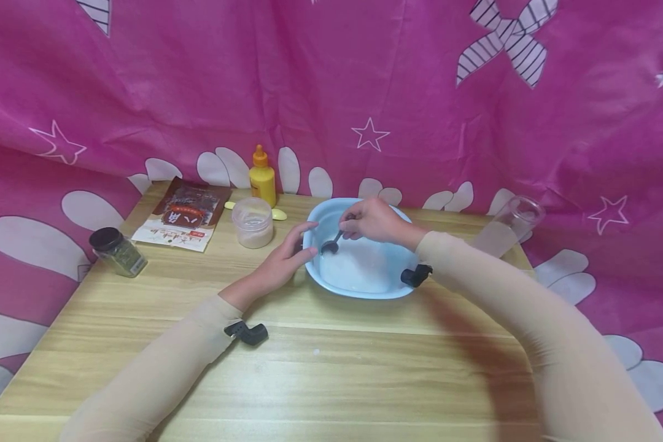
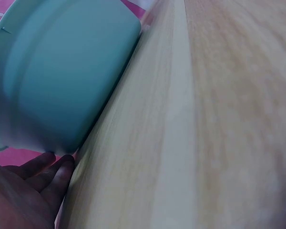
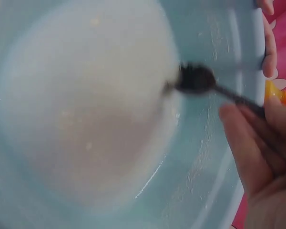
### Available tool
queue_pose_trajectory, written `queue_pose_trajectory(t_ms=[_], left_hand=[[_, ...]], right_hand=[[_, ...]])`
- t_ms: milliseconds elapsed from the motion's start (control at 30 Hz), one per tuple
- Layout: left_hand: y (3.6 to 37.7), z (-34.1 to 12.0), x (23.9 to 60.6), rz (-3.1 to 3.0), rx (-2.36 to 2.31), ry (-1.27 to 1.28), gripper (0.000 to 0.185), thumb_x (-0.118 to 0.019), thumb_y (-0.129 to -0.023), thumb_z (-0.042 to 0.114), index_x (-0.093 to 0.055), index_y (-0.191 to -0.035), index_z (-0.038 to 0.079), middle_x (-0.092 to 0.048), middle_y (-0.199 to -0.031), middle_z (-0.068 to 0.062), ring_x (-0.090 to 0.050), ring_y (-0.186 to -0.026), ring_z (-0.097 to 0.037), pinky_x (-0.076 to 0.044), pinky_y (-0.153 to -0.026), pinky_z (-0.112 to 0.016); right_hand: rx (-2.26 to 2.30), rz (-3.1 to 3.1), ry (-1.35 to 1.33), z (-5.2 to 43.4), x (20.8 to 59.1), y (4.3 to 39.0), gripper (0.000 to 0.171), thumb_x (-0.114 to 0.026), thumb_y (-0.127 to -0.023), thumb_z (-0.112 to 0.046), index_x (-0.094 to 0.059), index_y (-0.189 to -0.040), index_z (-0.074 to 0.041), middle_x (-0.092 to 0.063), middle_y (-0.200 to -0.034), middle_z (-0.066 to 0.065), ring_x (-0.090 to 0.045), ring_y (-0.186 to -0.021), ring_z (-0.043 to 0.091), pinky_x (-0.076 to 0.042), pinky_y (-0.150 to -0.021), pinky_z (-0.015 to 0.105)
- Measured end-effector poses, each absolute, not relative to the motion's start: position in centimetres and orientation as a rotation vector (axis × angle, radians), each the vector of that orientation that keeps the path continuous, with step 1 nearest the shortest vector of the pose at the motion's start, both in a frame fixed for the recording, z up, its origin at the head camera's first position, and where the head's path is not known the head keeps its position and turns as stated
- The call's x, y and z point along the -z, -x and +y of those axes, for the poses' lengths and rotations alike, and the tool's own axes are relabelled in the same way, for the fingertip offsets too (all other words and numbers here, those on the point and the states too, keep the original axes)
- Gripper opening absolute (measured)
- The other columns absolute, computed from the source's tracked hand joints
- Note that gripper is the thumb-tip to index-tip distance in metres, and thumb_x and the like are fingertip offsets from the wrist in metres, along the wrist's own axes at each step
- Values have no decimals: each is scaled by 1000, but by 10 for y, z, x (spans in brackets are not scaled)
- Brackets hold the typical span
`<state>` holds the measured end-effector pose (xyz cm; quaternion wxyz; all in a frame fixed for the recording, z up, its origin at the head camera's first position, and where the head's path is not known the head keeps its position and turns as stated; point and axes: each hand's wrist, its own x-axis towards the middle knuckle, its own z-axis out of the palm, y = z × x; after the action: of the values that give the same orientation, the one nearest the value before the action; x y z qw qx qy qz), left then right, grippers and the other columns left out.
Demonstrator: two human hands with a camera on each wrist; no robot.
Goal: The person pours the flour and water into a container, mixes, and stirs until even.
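Bare table (image 1: 331, 368) near; jar (image 1: 252, 222), bottle (image 1: 262, 178) left of basin (image 1: 359, 290).

basin (image 1: 359, 293): I see smooth light-blue plastic
spoon (image 1: 330, 245): dark, glossy
table (image 1: 331, 362): matt wood grain
backdrop (image 1: 364, 73): pink cloth, creased
jar (image 1: 252, 222): cloudy plastic

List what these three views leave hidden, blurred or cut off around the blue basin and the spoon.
- Spoon handle: head view, covered by the right hand.
- White contents: right wrist view, too blurred to identify.
- Basin inside: left wrist view shows only its outer wall.
- Left hand: left wrist view, cut off by the frame edge.
- Packet print: head view, too small to read.
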<state>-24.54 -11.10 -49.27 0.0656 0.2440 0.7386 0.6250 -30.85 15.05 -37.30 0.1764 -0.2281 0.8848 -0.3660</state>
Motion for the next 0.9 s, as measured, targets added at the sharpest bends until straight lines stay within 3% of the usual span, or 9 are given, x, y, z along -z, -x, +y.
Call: queue_pose_trajectory(t_ms=[300, 467, 600, 733, 900], left_hand=[[243, -111, 490, 2243, -1881, -715, 59, -58, -117, 25, -35, -171, 19, -39, -174, -23, -48, -155, -43, -48, -122, -59], [243, -111, 489, 2248, -1883, -715, 59, -57, -117, 23, -35, -171, 17, -37, -175, -23, -45, -157, -44, -45, -125, -59], [243, -110, 489, 2245, -1881, -717, 58, -57, -117, 23, -35, -170, 17, -38, -174, -23, -46, -157, -44, -45, -124, -60], [244, -110, 489, 2245, -1880, -716, 58, -58, -117, 23, -36, -170, 18, -37, -175, -21, -46, -156, -44, -46, -124, -60], [244, -110, 490, 2240, -1885, -724, 58, -57, -117, 22, -36, -170, 17, -38, -173, -23, -48, -155, -44, -49, -121, -60]], right_hand=[[812, 2304, 573, 164, 359, 307, 17, -77, -105, -10, -80, -112, 5, -83, -94, 13, -83, -91, 27, -70, -83, 37], [609, 2491, 591, 174, 354, 315, 17, -73, -106, -10, -80, -111, 4, -81, -88, 9, -82, -80, 22, -70, -77, 34], [431, 2729, 655, 178, 352, 319, 16, -72, -106, -12, -83, -105, 0, -77, -82, 5, -76, -74, 17, -62, -72, 31], [454, 2877, 619, 175, 355, 320, 15, -72, -108, -15, -82, -106, -3, -75, -82, 4, -71, -77, 21, -54, -69, 35], [696, 2909, 543, 166, 365, 319, 14, -73, -109, -16, -81, -113, -5, -78, -91, 6, -72, -85, 23, -62, -76, 34]])
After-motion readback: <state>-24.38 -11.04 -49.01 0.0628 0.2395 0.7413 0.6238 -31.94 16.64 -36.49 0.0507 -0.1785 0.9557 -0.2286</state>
